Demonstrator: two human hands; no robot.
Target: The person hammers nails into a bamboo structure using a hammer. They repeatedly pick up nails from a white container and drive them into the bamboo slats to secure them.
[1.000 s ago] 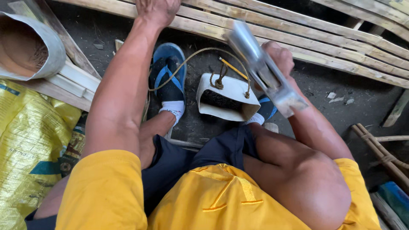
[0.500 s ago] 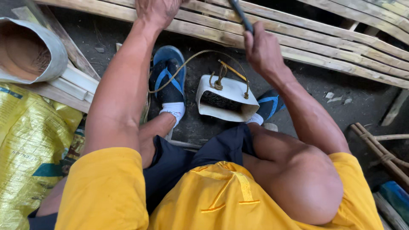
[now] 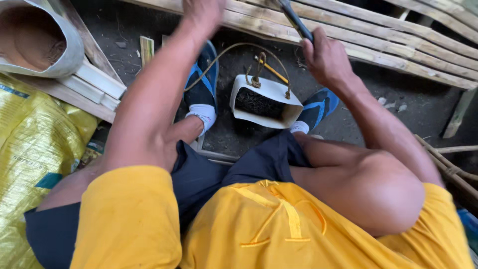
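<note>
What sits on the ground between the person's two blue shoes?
In the head view, a white container of small dark pieces with a cord handle sits between the left shoe and right shoe.

yellow shirt [image 3: 279, 224] | dark shorts [image 3: 214, 174] | blue shoes [image 3: 204, 84] | white socks [image 3: 201, 113], seemingly

The dark, gritty dirt floor [image 3: 249, 137] carries everything here. A white cut-open plastic container of dark nails [image 3: 265, 102], fitted with a cord handle, stands on it between two blue shoes [image 3: 203, 84]. Long pale bamboo slats [image 3: 398, 50] lie side by side across the top. At left lie stacked whitish wooden boards [image 3: 94, 84], with a crumpled yellow woven sack [image 3: 35, 149] beside them.
</note>
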